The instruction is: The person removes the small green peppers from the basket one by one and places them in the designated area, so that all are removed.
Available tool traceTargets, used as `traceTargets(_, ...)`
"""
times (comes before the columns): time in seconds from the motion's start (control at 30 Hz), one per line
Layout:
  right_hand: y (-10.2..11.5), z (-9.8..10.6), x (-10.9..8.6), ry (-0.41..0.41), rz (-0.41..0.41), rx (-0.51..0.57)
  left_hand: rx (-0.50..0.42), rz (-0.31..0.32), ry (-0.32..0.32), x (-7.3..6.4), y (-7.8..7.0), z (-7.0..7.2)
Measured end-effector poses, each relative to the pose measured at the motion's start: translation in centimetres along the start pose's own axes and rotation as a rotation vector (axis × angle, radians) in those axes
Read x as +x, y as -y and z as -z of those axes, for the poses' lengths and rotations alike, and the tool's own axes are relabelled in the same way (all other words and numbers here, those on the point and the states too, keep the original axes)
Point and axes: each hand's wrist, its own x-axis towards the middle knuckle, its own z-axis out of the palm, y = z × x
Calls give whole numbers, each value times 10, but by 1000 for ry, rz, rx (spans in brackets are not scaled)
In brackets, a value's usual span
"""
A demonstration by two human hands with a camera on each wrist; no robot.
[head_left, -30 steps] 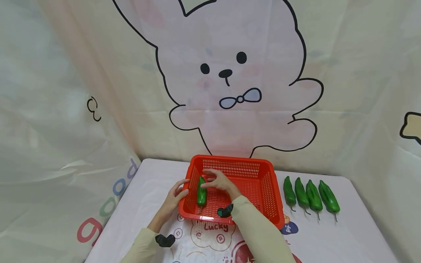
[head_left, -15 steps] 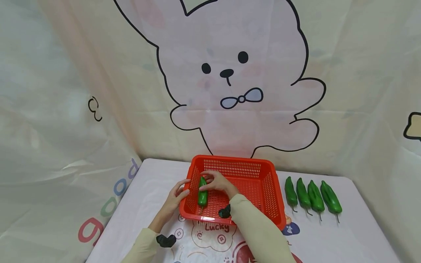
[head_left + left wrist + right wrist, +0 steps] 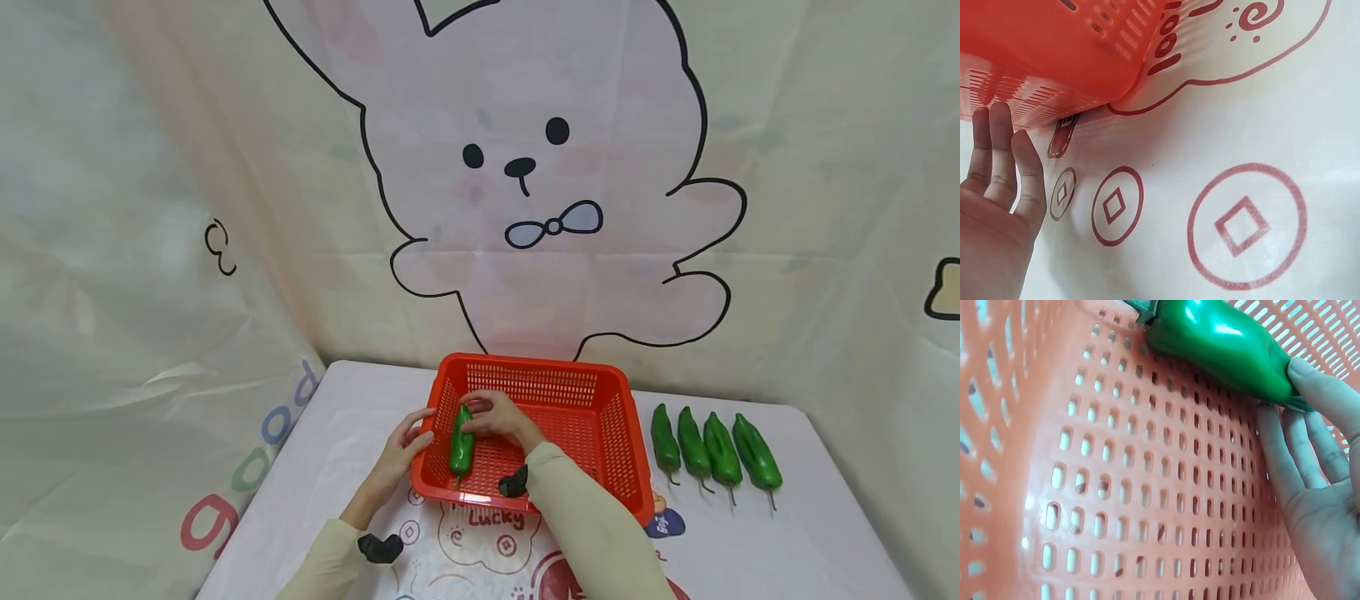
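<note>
Inside a red plastic basket [image 3: 558, 429] lies a long green pepper [image 3: 461, 450], near the basket's left wall. My right hand [image 3: 501, 417] pinches its far end; in the right wrist view the thumb lies on the upper side of the pepper [image 3: 1222, 347] and the fingers reach beneath. The stem end points toward the near wall. My left hand [image 3: 395, 458] touches the basket's left rim from outside. In the left wrist view, three nearly straight fingers [image 3: 1002, 153] rest against the outer wall, with the thumb out of that view.
Right of the basket, several green peppers [image 3: 722, 450] lie in a row on the white patterned tablecloth [image 3: 795, 533]. A cloth backdrop [image 3: 315, 308] with a cartoon animal stands directly behind the table, and another covers the left side.
My right fingers have closed in on the pepper's far end, and the pepper has shifted and tilted slightly. My left hand stays at the basket's left rim.
</note>
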Motion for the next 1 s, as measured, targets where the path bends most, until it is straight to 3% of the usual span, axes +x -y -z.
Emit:
traceTargets(0.4,-1,0,0,104,-65,188,1,-29,15,-1,0,0)
traceTargets(0.6,1,0,0,174,-107,229,3,-3,0,-1,-2,-1)
traceTargets(0.87,6,-1,-3,146,-103,222,1,-17,1,-1,-2,-1)
traceTargets(1.0,9,-1,-4,134,-77,211,-11,7,-8,-1,-2,-1)
